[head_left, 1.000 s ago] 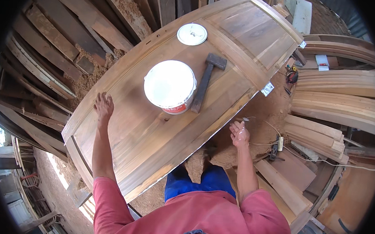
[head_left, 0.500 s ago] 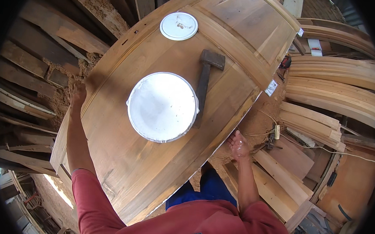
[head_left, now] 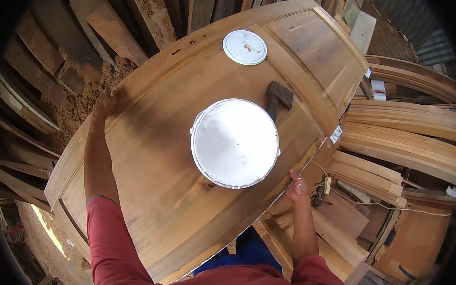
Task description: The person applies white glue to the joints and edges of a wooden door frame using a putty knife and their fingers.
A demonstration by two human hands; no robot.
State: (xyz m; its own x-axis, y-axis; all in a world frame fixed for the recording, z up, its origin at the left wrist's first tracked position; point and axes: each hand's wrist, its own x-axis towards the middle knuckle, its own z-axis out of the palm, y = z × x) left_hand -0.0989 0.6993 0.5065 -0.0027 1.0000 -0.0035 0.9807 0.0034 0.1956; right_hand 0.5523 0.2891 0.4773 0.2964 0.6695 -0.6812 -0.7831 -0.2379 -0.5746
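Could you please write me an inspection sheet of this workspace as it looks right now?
Surface: arched wooden door panel lying flat.
Job's things: white bucket mid-panel; white lid and mallet beyond it.
Clutter: sawdust left of panel.
Hands: left hand on panel's left edge; right hand at right edge.
Cables: white cord on the right.
Surroundings: stacked planks right, boards behind.

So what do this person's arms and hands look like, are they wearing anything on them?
Both hands are bare: no gloves, rings or watch that I can make out on the left hand or the right hand. The forearms are bare too. A red shirt covers the upper arms, with sleeves ending around the elbows.
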